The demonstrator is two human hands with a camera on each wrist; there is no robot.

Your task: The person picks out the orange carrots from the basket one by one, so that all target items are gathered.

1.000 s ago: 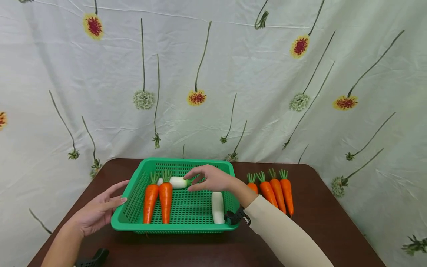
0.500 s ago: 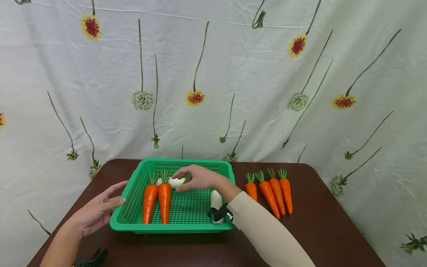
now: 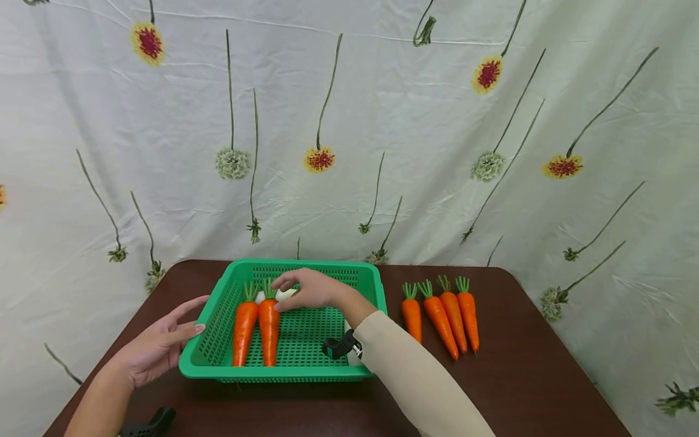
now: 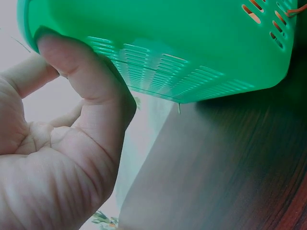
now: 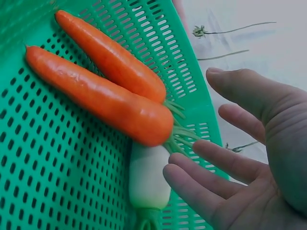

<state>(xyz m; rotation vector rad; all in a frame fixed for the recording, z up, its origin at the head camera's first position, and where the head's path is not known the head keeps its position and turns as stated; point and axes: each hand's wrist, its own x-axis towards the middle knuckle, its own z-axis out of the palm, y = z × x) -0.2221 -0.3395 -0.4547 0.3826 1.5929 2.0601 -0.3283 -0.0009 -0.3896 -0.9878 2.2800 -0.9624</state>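
Note:
Two orange carrots (image 3: pixel 269 331) (image 5: pixel 103 103) lie side by side at the left of the green basket (image 3: pixel 295 371), their leafy tops toward the back. Partly beneath those tops, a white radish (image 5: pixel 149 179) lies crosswise. My right hand (image 3: pixel 311 288) (image 5: pixel 244 177) hovers beside the carrot tops with fingers spread and loosely bent, holding nothing. Outside the basket's left wall, my left hand (image 3: pixel 158 349) (image 4: pixel 81 129) touches the rim with its thumb, fingers extended. A second white radish (image 3: pixel 353 357) in the basket is mostly hidden by my right wrist.
Several carrots (image 3: pixel 439 318) lie in a row on the dark brown table (image 3: pixel 535 364), right of the basket. A flower-patterned cloth (image 3: pixel 426 139) hangs behind the table. My right sleeve (image 3: pixel 415 376) crosses the basket's front right corner.
My right hand has moved left across the basket, from above the crosswise radish's leafy end to the carrot tops. The left hand has stayed at the rim.

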